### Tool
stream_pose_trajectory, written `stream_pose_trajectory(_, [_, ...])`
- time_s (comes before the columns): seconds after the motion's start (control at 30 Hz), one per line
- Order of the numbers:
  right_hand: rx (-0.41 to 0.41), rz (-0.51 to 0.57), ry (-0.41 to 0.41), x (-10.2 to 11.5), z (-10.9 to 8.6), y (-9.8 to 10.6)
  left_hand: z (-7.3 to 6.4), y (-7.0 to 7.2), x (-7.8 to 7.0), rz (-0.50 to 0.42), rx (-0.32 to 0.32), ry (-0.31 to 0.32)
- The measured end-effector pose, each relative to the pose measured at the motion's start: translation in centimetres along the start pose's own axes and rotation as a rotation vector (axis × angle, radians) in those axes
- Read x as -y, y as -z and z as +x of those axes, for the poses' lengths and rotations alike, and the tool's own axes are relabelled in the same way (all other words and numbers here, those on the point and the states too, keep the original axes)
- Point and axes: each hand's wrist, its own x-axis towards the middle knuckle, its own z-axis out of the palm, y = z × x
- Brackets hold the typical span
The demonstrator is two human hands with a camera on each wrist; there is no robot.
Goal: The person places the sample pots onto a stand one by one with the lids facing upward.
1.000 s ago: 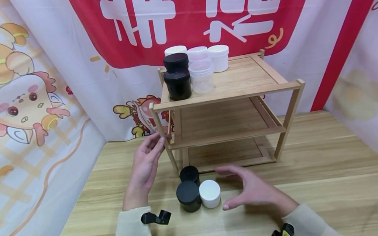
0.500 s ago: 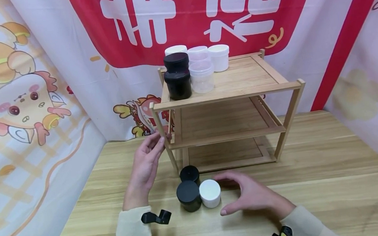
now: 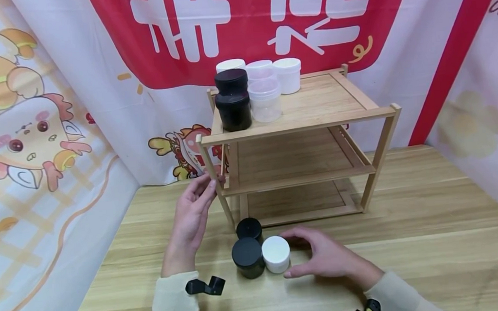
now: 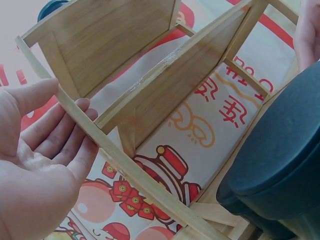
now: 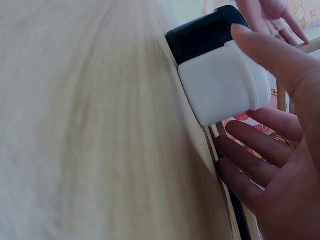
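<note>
My left hand [image 3: 193, 211] pinches the front left post of a three-tier wooden rack [image 3: 299, 181], thumb on one side and fingers on the other in the left wrist view. On the table before the rack stand a white lidded jar [image 3: 276, 254], a larger black jar [image 3: 248, 257] to its left and a smaller black jar [image 3: 249, 229] behind. At the white jar's right side is my right hand [image 3: 327, 254], thumb and fingers spread. The right wrist view has the thumb over the white jar [image 5: 220, 85] and the other fingers beside it; whether they touch it I cannot tell.
On the rack's top shelf, towards the left, stand two stacked black jars [image 3: 233, 100], clear jars [image 3: 265, 100] and white jars [image 3: 287, 76]. Printed cloth [image 3: 175, 107] hangs behind the rack. All rests on a wood-grain table [image 3: 434, 219].
My right hand has moved left, closer to the white jar, and its thumb and fingers now sit near the jar's edge. The left hand, the rack and the jars have stayed in place.
</note>
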Motion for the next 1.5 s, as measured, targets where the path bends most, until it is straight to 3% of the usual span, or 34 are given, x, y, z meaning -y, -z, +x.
stream_pose_trajectory(0.53, [-0.040,0.015,-0.009,0.45,0.47,-0.91,-0.08,-0.08,-0.03,-0.008,-0.003,-0.005])
stream_pose_trajectory(1.5, [-0.053,0.053,-0.028,0.62,0.32,-0.65,-0.08,-0.14,0.07,-0.017,-0.006,-0.004])
